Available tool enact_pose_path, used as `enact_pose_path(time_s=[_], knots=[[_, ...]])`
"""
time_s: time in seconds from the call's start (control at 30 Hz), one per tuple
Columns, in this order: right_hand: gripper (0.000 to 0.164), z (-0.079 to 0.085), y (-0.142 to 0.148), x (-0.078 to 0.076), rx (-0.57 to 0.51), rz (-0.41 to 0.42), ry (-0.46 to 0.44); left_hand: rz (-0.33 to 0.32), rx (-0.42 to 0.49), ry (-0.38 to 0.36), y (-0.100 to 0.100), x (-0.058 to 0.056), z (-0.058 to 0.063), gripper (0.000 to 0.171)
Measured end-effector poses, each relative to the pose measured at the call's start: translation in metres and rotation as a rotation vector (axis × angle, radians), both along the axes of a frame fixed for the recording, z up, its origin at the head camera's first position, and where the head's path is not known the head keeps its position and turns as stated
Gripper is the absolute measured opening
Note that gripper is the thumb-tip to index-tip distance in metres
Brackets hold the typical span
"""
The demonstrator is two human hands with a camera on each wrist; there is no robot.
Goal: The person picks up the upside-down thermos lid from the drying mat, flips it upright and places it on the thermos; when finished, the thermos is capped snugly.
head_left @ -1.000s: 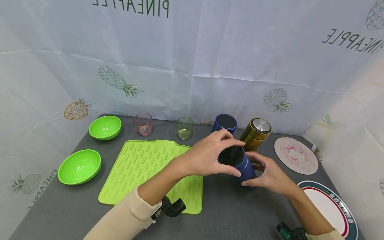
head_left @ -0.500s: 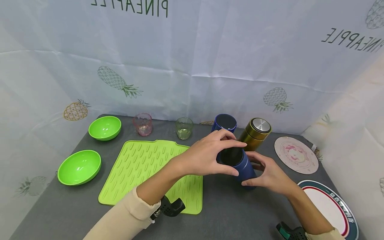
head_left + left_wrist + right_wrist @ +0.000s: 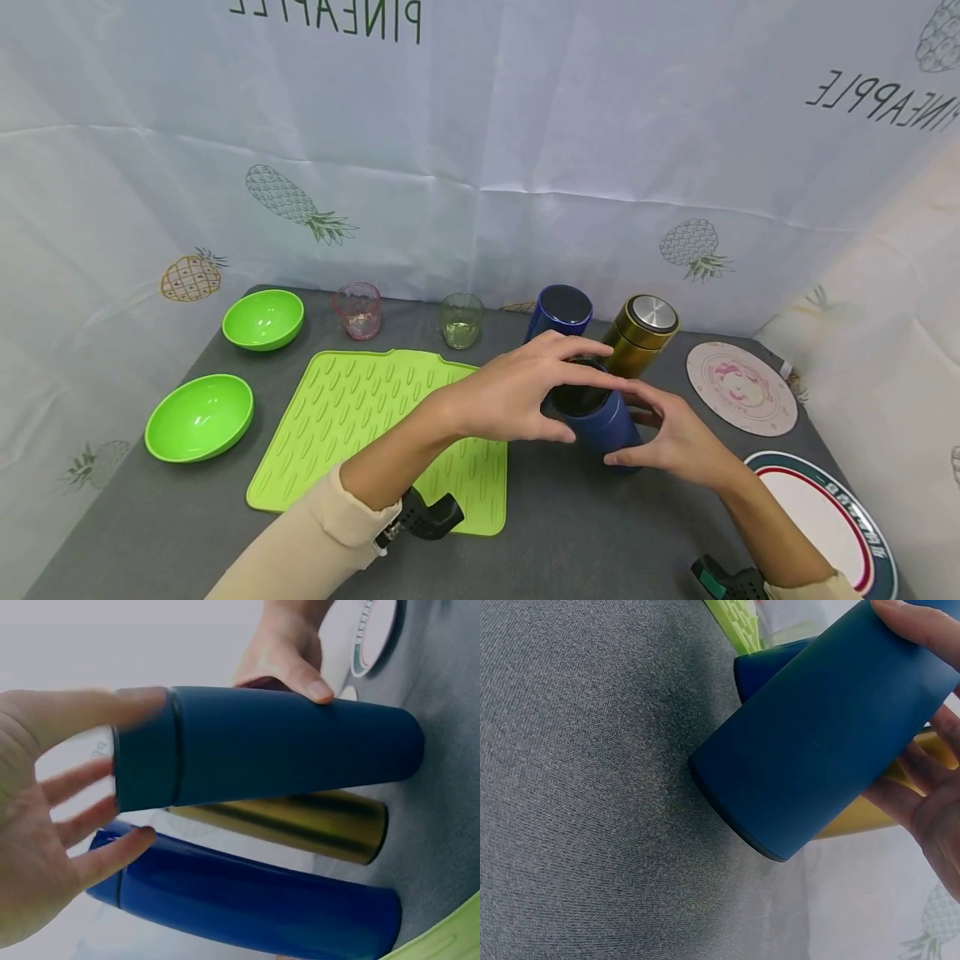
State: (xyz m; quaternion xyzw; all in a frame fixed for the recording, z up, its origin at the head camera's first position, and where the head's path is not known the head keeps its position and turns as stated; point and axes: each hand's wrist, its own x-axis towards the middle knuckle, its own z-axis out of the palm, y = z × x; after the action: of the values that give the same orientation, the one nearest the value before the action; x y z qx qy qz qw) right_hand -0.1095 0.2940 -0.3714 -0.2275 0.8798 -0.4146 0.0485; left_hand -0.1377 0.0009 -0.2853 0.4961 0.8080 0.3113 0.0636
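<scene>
A dark blue thermos [image 3: 613, 427] stands upright on the grey table between my hands. Its lid [image 3: 142, 769] is on, with a seam below it. My left hand [image 3: 517, 390] spans the lid from above, thumb on the near side and fingers spread round the far side; the thumb blurs in the left wrist view. Lower down, my right hand [image 3: 675, 435] grips the body [image 3: 832, 727] between thumb and fingers. A brighter blue thermos [image 3: 561, 307] and a gold thermos [image 3: 639, 335] with a silver-topped lid stand close behind.
A lime drying mat [image 3: 375, 408] lies left of the thermos. Two green bowls [image 3: 198, 417] sit at the far left. A pink glass [image 3: 358, 312] and a green glass [image 3: 461, 321] stand at the back. A pink round mat [image 3: 741, 389] and a white plate [image 3: 810, 517] lie right.
My left hand has turned around the lid: its thumb has shifted left and its fingers have come right and nearer. My right hand and the thermos body have barely moved.
</scene>
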Motion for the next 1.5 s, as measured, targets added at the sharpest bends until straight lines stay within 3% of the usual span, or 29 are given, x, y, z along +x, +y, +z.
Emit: enact_pose_path(time_s=[0.17, 0.27, 0.37, 0.5, 0.57, 0.63, 0.8, 0.87, 0.93, 1.13, 1.23, 1.33, 1.5], knots=[[0.079, 0.000, -0.001, 0.000, 0.014, -0.010, 0.008, 0.148, 0.009, 0.042, 0.005, 0.002, -0.005, 0.070], [0.079, 0.000, -0.001, 0.001, 0.021, -0.014, 0.009, 0.182, 0.014, 0.034, 0.007, 0.002, -0.005, 0.065], [0.078, 0.000, 0.000, 0.001, 0.020, -0.011, 0.003, 0.125, 0.020, 0.006, 0.006, 0.001, -0.004, 0.058], [0.078, -0.001, 0.000, 0.003, 0.011, 0.004, -0.005, -0.031, 0.018, -0.036, 0.002, -0.001, 0.001, 0.052], [0.078, -0.002, 0.001, 0.003, 0.010, 0.006, -0.008, -0.072, 0.010, -0.048, 0.001, 0.000, 0.003, 0.056], [0.078, -0.002, 0.001, 0.003, 0.010, 0.001, -0.009, -0.053, 0.002, -0.049, 0.000, 0.001, 0.002, 0.057], [0.078, -0.001, -0.001, 0.003, 0.016, -0.011, 0.004, 0.133, -0.015, 0.024, 0.006, 0.005, -0.002, 0.065], [0.077, -0.001, -0.002, 0.002, 0.016, -0.009, 0.015, 0.167, -0.010, 0.036, 0.008, 0.006, -0.004, 0.066], [0.077, 0.000, -0.003, 0.002, 0.017, -0.010, 0.018, 0.153, 0.000, 0.024, 0.008, 0.005, -0.003, 0.064], [0.078, 0.000, -0.004, 0.000, 0.003, 0.016, 0.020, -0.035, 0.011, -0.012, 0.000, 0.000, 0.002, 0.055], [0.079, 0.001, -0.004, -0.001, 0.001, 0.025, 0.022, -0.079, 0.003, -0.024, -0.002, -0.001, 0.003, 0.057], [0.079, 0.002, -0.004, -0.001, 0.009, 0.017, 0.010, -0.061, -0.002, -0.043, -0.003, -0.001, 0.002, 0.059], [0.079, 0.003, -0.004, 0.000, 0.018, 0.017, -0.006, 0.032, -0.008, -0.045, -0.003, 0.002, 0.000, 0.060]])
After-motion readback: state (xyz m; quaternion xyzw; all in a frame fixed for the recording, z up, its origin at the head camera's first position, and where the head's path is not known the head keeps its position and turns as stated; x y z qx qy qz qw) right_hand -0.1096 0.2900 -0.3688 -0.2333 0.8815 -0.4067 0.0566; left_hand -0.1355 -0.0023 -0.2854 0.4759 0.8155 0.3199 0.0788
